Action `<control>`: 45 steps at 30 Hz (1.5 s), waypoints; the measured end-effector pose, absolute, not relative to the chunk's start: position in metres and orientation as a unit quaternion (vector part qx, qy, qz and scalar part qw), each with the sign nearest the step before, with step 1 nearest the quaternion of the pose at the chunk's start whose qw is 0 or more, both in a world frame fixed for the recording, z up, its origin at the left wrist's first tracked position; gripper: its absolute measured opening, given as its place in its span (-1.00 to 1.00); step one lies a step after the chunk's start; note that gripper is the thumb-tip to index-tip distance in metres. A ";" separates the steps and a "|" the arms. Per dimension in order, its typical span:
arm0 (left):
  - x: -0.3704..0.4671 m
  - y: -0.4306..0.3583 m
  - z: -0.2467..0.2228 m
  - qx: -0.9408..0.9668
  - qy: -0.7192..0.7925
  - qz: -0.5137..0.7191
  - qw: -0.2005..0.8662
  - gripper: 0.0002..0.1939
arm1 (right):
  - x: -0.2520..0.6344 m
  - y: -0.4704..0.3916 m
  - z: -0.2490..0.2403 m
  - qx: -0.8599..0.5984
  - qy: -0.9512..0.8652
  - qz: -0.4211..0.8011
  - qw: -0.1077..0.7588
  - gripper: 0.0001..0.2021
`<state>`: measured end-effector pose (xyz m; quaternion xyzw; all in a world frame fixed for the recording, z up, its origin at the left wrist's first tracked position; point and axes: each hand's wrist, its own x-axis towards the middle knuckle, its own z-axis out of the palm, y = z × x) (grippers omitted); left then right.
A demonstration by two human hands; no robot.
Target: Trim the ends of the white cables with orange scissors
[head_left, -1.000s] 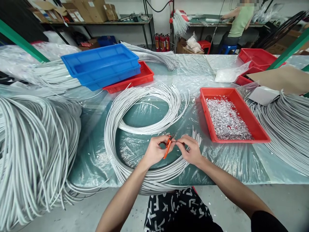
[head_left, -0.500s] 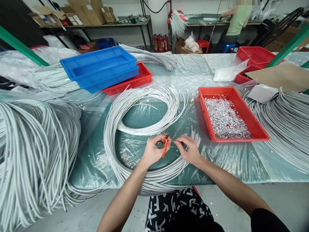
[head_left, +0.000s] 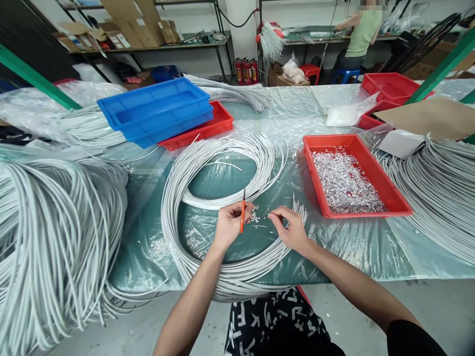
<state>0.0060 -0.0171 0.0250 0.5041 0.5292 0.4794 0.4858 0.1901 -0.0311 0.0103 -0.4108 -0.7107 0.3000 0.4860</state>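
Small orange-handled pliers [head_left: 243, 215] rest in my left hand [head_left: 229, 226], their dark tip pointing away from me. The thumb and forefinger of that hand are pinched together beyond the handle; any small piece between them is too tiny to make out. My right hand [head_left: 293, 230] also pinches, fingertips closed on something I cannot make out. Between the hands, tiny silvery bits [head_left: 255, 216] lie on the plastic-covered table. Around them curves a large coil of grey-white cable [head_left: 170, 217], with a bundle of cable ends right behind my right hand.
A red tray [head_left: 399, 205] of small shiny metal pieces stands to the right. Blue trays [head_left: 156, 106] are stacked over a red tray [head_left: 222, 121] at back left. Thick cable heaps [head_left: 63, 237] flank the left; more cable [head_left: 441, 198] lies right. A person [head_left: 365, 34] sits in the background.
My left hand has moved slightly left, away from my right hand, and the pliers have turned more upright. The small bits on the table now show between the hands.
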 end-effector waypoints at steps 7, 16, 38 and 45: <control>0.004 -0.014 0.022 0.503 0.544 0.504 0.444 -0.87 | 0.191 -0.030 0.006 -0.419 -0.694 0.323 0.489 -0.78; -0.002 -0.009 0.015 0.512 0.550 0.518 0.409 -0.92 | 0.206 -0.053 0.037 -0.395 -0.728 0.359 0.430 -0.82; 0.001 -0.012 0.010 0.522 0.544 0.535 0.381 -0.89 | 0.271 -0.217 -0.080 -0.646 -0.129 0.587 0.471 -0.57; -0.001 -0.010 0.008 0.515 0.551 0.534 0.383 -0.89 | 0.264 -0.211 -0.047 -0.571 -0.343 0.695 0.271 -0.52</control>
